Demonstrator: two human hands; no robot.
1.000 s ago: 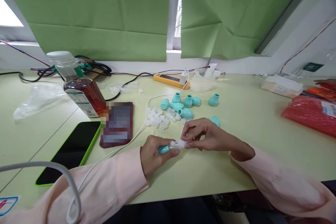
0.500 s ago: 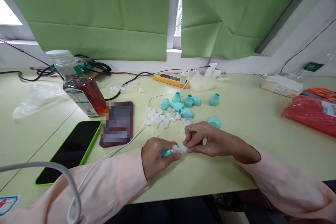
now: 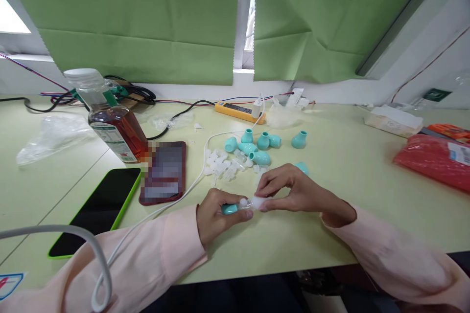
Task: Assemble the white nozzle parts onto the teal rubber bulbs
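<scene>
My left hand [image 3: 216,215] is closed around a teal squeeze bulb [image 3: 229,209] that has a clear plastic tube [image 3: 246,204] sticking out to the right. Fingers of my right hand [image 3: 286,190] pinch a white translucent tip [image 3: 260,202] at the tube's far end. The tip and tube touch; how firmly they are joined I cannot tell. Just beyond my hands lie several loose teal bulbs [image 3: 260,158] and a heap of small white and clear plastic parts [image 3: 220,164]. One more bulb [image 3: 301,167] is partly hidden behind my right hand.
To the left are a phone in a green case [image 3: 99,210], a dark red phone [image 3: 164,171] and a bottle of amber liquid [image 3: 117,129]. A white cable [image 3: 191,186] runs across the table to a yellow power strip [image 3: 238,112]. A red plastic package [image 3: 429,161] lies at right.
My right hand's fingers have opened out slightly and shifted their grip, showing more of the white tip. Both hands have moved a little to the left with the bulb.
</scene>
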